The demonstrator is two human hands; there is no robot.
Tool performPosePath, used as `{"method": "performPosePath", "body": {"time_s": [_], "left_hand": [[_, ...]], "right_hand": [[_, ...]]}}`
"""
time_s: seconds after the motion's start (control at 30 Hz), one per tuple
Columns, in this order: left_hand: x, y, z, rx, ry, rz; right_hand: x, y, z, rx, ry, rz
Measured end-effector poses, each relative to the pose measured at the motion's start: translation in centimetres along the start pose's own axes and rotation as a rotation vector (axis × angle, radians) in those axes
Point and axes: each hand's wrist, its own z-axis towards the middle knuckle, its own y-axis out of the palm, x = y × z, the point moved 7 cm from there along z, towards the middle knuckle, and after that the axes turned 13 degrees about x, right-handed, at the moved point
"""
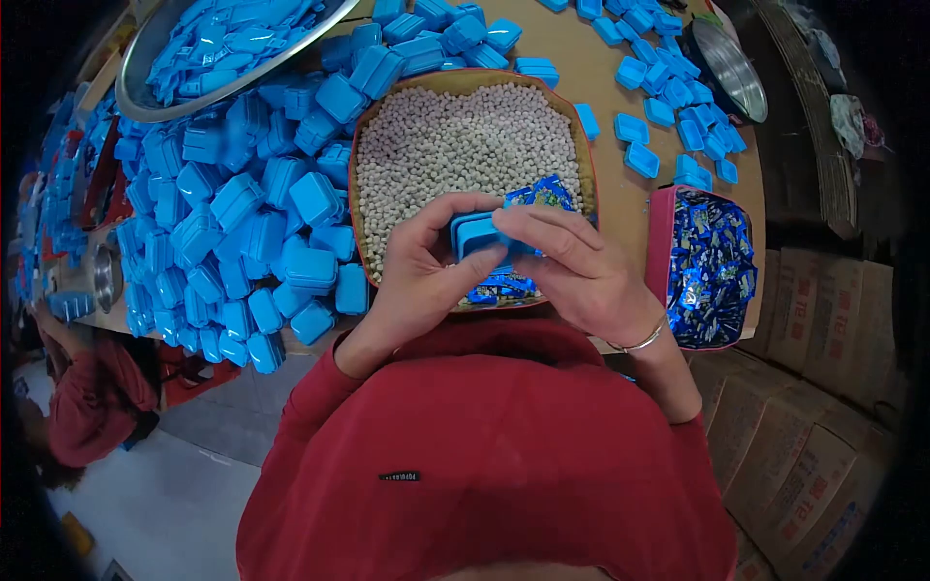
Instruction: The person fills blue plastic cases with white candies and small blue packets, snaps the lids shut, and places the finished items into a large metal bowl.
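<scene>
A small blue plastic box [477, 232] is held between both hands, over the near part of a wide basket [354, 194] of pale round pellets [465, 136]. My left hand [426, 261] wraps round the box's left side, its thumb along the near edge. From the right, my right hand [581, 261] lies over the box with its fingers on the top and right side, hiding part of it. Shiny blue packets [547, 192] lie on the pellets beyond and below the hands. What is inside the box cannot be seen.
Many closed blue boxes [310, 269] are heaped at left. A metal bowl [131, 87] of flat blue pieces stands at the back left. Open blue trays [641, 160] lie back right. A red-sided container [661, 242] of packets sits right, near cartons [804, 445]. Another person [92, 407] is at far left.
</scene>
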Motion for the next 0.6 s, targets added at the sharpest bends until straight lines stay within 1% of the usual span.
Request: {"method": "performPosePath", "body": {"time_s": [0.07, 0.17, 0.27, 0.33, 0.37, 0.43, 0.47, 0.5, 0.53, 0.6], "left_hand": [[0.0, 0.0, 0.0, -0.017, -0.022, 0.041], [0.3, 0.1, 0.2, 0.016, 0.056, 0.028], [0.4, -0.1, 0.2, -0.009, 0.081, 0.115], [0.4, -0.2, 0.3, 0.032, 0.171, 0.103], [0.5, -0.3, 0.3, 0.054, 0.217, 0.097], [0.8, 0.1, 0.0, 0.049, 0.195, 0.080], [1.0, 0.2, -0.1, 0.045, 0.184, 0.072], [2.2, 0.7, -0.1, 0.016, 0.311, 0.130], [2.2, 0.7, -0.1, 0.029, 0.285, 0.112], [2.0, 0.6, -0.3, 0.054, 0.233, 0.079]], "right_hand": [[0.0, 0.0, 0.1, -0.006, -0.019, -0.010], [0.1, 0.1, 0.4, 0.000, -0.008, -0.004], [0.1, 0.1, 0.5, 0.005, -0.003, 0.001], [0.0, 0.2, 0.5, 0.012, -0.016, 0.014], [0.1, 0.1, 0.5, 0.027, 0.004, 0.079], [0.4, -0.3, 0.7, 0.062, 0.039, 0.205], [1.2, -0.9, 0.6, 0.220, 0.264, 0.395], [1.9, -1.1, 0.3, 0.321, 0.383, 0.443], [2.6, -1.4, -0.1, 0.433, 0.496, 0.499], [2.9, -1.0, -0.4, 0.337, 0.485, 0.457]]}}
